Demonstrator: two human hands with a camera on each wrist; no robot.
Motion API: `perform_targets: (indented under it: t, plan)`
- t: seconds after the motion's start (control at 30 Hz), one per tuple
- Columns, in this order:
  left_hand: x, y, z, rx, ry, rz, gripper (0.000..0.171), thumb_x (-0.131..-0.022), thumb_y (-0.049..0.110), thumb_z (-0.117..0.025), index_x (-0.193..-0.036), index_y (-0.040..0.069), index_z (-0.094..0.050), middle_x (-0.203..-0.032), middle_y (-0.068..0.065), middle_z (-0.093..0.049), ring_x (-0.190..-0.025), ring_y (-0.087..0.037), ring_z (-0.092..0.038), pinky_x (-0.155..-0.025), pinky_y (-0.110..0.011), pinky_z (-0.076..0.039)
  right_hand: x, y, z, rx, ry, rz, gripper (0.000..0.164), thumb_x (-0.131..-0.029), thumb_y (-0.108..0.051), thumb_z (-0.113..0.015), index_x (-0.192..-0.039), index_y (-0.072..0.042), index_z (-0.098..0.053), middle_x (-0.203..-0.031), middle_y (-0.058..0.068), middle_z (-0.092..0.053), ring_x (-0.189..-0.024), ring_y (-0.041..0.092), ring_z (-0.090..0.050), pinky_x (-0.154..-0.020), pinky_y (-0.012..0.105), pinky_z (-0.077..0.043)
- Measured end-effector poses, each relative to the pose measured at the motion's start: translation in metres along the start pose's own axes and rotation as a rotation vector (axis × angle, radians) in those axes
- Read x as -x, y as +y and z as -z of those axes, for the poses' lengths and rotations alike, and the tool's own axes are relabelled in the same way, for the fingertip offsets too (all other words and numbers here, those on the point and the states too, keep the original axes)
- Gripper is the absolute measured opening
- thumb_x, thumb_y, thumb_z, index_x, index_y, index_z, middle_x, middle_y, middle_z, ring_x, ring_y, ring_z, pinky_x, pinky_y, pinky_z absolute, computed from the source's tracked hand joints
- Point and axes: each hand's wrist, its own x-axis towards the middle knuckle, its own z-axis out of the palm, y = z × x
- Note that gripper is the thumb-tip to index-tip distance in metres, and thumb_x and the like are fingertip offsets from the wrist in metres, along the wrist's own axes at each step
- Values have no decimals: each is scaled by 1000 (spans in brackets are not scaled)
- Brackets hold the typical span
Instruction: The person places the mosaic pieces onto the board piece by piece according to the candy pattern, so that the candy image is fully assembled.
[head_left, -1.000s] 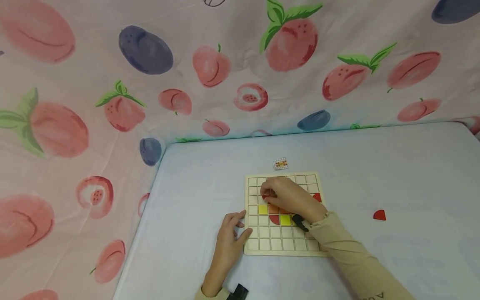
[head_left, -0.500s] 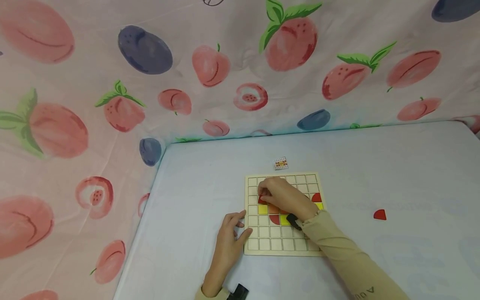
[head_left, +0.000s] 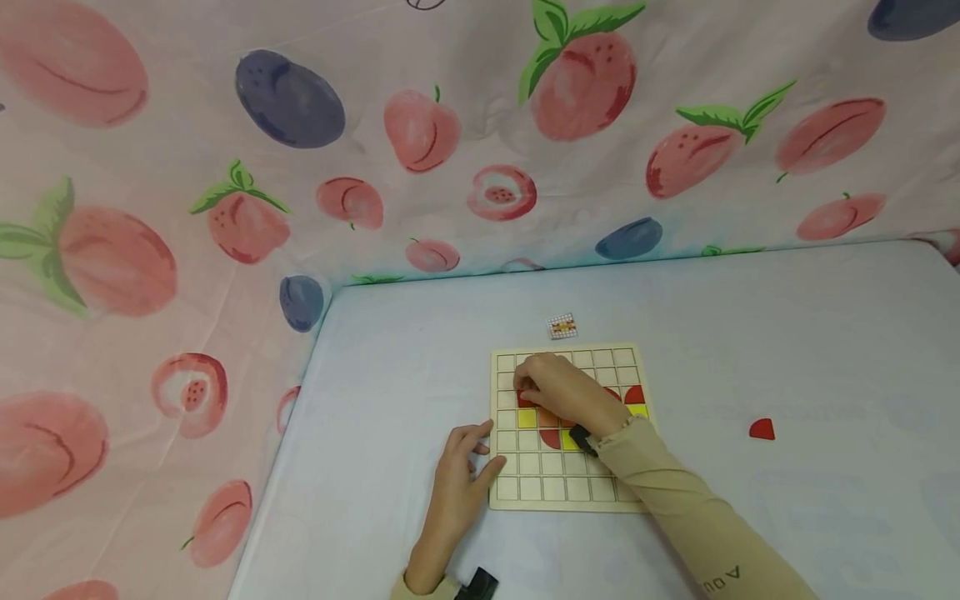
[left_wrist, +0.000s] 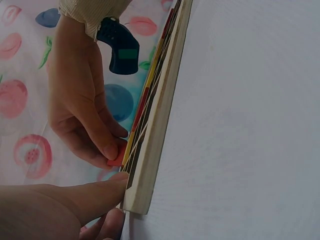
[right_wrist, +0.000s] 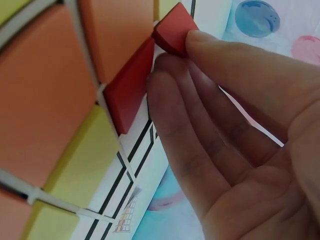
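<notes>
A pale wooden grid board lies on the white table. Over its upper left part my right hand pinches a red tile between thumb and fingertips; the tile is tilted, close beside a yellow square. Another red tile sits in a cell next to those fingers. Yellow squares, orange squares and red quarter-round tiles fill the middle rows, partly hidden by my right hand and wrist. My left hand rests at the board's left edge, thumb and fingertips touching it, fingers loosely extended.
A loose red quarter-round tile lies on the table to the right of the board. Behind the board is a small printed pattern card. Fruit-patterned cloth hangs along the back and left sides of the table.
My right hand has shifted slightly left with the red tile, lower over the cell above the left yellow square. More red tiles at the board's right show. My left hand has stayed still.
</notes>
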Motion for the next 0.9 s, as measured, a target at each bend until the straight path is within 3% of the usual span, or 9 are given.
perform_targets:
  t: [0.9]
  plan:
    - [0, -1, 0, 10, -4, 7, 49, -87, 11, -76, -134, 8, -61, -117, -2, -58, -92, -11, -54, -72, -20, -43, -5, 3, 3, -12, -36, -41, 7, -88, -11, -75, -82, -13, -74, -80, -3, -67, -70, 11, -54, -70, 29, -50]
